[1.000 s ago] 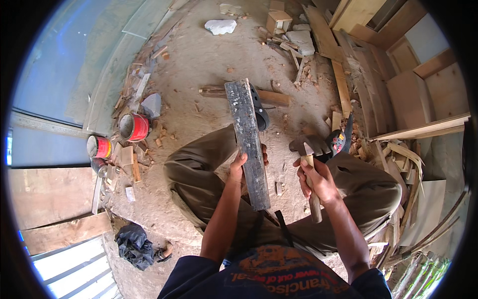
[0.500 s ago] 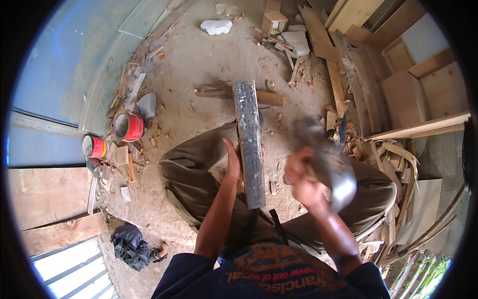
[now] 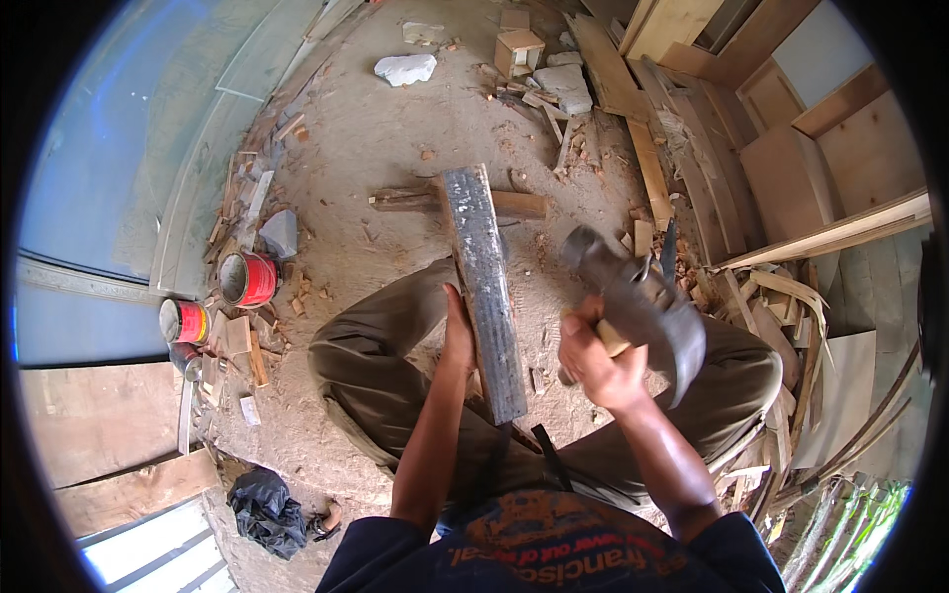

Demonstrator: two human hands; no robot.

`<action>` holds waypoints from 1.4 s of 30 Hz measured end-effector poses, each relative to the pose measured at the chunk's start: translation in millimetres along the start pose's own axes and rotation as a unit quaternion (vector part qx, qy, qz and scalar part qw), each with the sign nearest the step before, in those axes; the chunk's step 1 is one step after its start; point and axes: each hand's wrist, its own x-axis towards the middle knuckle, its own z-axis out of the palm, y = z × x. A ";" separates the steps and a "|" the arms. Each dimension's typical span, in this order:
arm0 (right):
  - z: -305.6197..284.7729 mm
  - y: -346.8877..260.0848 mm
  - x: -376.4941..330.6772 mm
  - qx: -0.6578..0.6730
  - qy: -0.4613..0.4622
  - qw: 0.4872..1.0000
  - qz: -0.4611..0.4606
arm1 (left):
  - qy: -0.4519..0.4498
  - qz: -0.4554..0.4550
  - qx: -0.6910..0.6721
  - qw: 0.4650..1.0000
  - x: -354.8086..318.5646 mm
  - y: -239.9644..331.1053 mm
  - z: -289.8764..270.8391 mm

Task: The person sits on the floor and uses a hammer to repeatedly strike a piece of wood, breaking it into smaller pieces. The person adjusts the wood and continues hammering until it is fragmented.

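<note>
My left hand (image 3: 459, 334) holds a long squared wooden block (image 3: 482, 287) upright between my legs, its thumb side along the left face. The block's upper face is dark grey, worn and flecked with white, and its side is bare brown wood. To the right of it, my right hand (image 3: 601, 358) is closed around the wooden handle of a claw hammer (image 3: 633, 296). The hammer's metal head is raised above my right knee, apart from the block, with its curved claw towards me. A rough brown timber piece (image 3: 519, 205) lies on the ground beyond the block.
Two red paint cans (image 3: 249, 280) and wood scraps line the left side. A black plastic bag (image 3: 265, 512) lies at lower left. White stone (image 3: 405, 69) and a small wooden box (image 3: 518, 51) are at the far side. Planks and wooden frames (image 3: 791, 178) crowd the right.
The hammer, blurred by motion before, now shows more sharply and has shifted slightly away from me. The left hand keeps its hold on the block. The whole view has turned a little.
</note>
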 end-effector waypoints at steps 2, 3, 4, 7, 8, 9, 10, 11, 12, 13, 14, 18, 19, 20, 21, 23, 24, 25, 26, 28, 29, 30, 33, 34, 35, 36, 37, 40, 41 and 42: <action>-0.2 27.4 5.7 -0.092 -0.042 0.993 0.060 | 0.067 0.033 0.122 0.990 -4.3 -0.9 19.0; -1.3 36.8 9.4 -0.128 -0.078 0.982 0.115 | 0.128 0.067 0.087 0.986 -8.0 -11.6 27.6; -5.3 40.5 5.8 -0.174 -0.072 0.972 0.142 | 0.087 0.052 0.050 0.994 -11.7 -16.6 19.7; -10.2 47.9 2.9 -0.168 -0.030 0.981 0.094 | 0.042 0.028 -0.005 0.999 -9.4 -23.1 -6.0; -13.0 39.0 -5.2 -0.136 -0.014 0.986 0.099 | 0.047 0.013 0.012 0.999 -17.1 -28.6 -5.4; -14.3 18.6 -5.3 -0.096 -0.009 0.992 0.085 | 0.048 0.006 0.036 0.998 -15.6 -23.1 -1.8; -14.4 -0.2 -5.2 -0.054 -0.008 0.996 0.072 | 0.044 0.003 0.065 0.997 -8.2 -14.7 -1.2; -13.8 -18.5 -4.4 -0.012 -0.008 0.998 0.060 | 0.018 -0.002 0.056 0.998 -5.0 -16.4 -11.9; -17.8 -31.8 -4.0 0.020 0.000 0.999 0.037 | 0.002 -0.001 0.037 0.999 -3.4 -16.2 -8.7; -20.6 -31.2 -2.8 0.025 -0.006 1.000 -0.010 | -0.015 0.001 0.020 1.000 -2.1 -15.0 -4.8; -28.1 -24.2 2.9 -0.001 -0.009 0.998 -0.066 | -0.036 0.001 0.000 0.999 1.8 -16.0 3.0; -22.7 33.9 13.5 -0.104 -0.058 0.970 0.214 | -0.008 -0.002 0.058 0.998 8.2 -33.4 -14.2; -30.6 44.0 21.7 -0.150 -0.070 0.959 0.229 | 0.002 0.008 0.068 0.998 12.6 -34.2 -23.7; -38.1 50.9 17.3 -0.197 -0.074 0.943 0.260 | 0.010 0.002 0.073 0.997 3.6 -42.0 -28.6; -36.4 53.8 12.7 -0.180 -0.023 0.966 0.186 | 0.025 0.042 0.065 0.997 3.9 -44.9 -25.3; -32.2 31.0 8.1 -0.053 0.005 0.974 0.219 | 0.090 0.055 0.046 0.993 11.0 -45.9 -44.8; -35.8 17.8 10.5 0.004 0.030 0.973 0.229 | 0.070 0.031 0.040 0.996 5.8 -43.4 -31.3; -39.1 6.2 1.9 0.019 0.033 0.975 0.221 | 0.050 0.008 0.034 0.998 -2.7 -40.7 -18.3; -37.3 -4.5 2.5 0.043 0.025 0.979 0.199 | 0.033 0.000 0.039 0.999 -4.2 -25.9 -10.9; -29.2 -30.3 -0.9 0.113 0.044 0.987 0.110 | 0.014 0.005 0.062 0.998 -5.1 -23.5 -10.0; -27.7 -30.7 -2.3 0.091 0.041 0.993 0.061 | 0.012 -0.003 0.078 0.997 -3.9 -21.8 -7.9; -27.7 -28.8 -5.1 0.062 0.039 0.996 0.046 | 0.013 -0.011 0.093 0.996 -3.8 -17.7 -0.9; -28.2 -20.8 -15.5 -0.035 0.038 0.997 0.065 | -0.034 -0.022 -0.001 0.999 1.3 -8.5 10.1; -28.0 -15.0 -19.5 -0.067 0.035 0.994 0.083 | -0.055 -0.012 -0.031 0.998 3.2 -5.4 10.0; -28.4 -9.5 -22.5 -0.100 0.033 0.990 0.097 | -0.052 -0.004 -0.002 0.999 4.5 -1.8 14.5; -28.8 -3.5 -25.1 -0.133 0.030 0.984 0.111 | -0.038 -0.006 -0.006 0.999 5.4 1.0 17.5; -29.6 7.9 -27.3 -0.203 0.039 0.972 0.110 | -0.023 -0.008 -0.010 1.000 6.4 3.4 19.7; -23.0 5.3 -34.0 -0.166 0.034 0.984 0.055 | -0.043 -0.009 -0.031 0.999 5.6 8.2 14.9; -21.3 -0.2 -36.0 -0.143 0.038 0.986 0.072 | -0.064 -0.015 -0.056 0.996 5.9 9.3 15.4; -15.2 -3.0 -37.4 -0.069 0.051 0.996 0.039 | -0.085 -0.021 -0.081 0.993 5.5 10.7 14.5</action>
